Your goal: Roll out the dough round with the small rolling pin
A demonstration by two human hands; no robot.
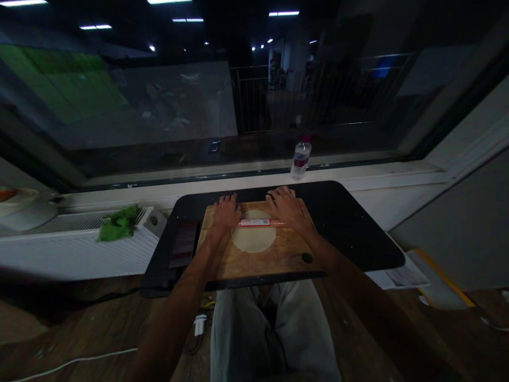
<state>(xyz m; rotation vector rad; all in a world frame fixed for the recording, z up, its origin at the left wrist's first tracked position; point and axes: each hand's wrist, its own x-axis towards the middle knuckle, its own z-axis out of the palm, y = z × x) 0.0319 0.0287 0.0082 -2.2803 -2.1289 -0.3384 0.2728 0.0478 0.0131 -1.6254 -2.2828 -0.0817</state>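
A thin round sheet of dough (253, 241) lies on a wooden cutting board (278, 262). Across its far half runs a wooden rolling pin (255, 222) with a red-edged white label in the middle. My left hand (227, 213) rests over the pin's left end, palm down, fingers stretched towards the window. At the right end, my right hand (287, 204) lies palm down over the pin, its fingers spread forward. Neither hand wraps its fingers round the pin. Both ends of the pin are hidden by the hands.
The board sits on a black table (350, 228), with a dark flat item (185, 241) at its left. On the windowsill stands a water bottle (301, 159). A green cloth (119, 223) hangs over the radiator (91, 254), near a white tub (26, 209).
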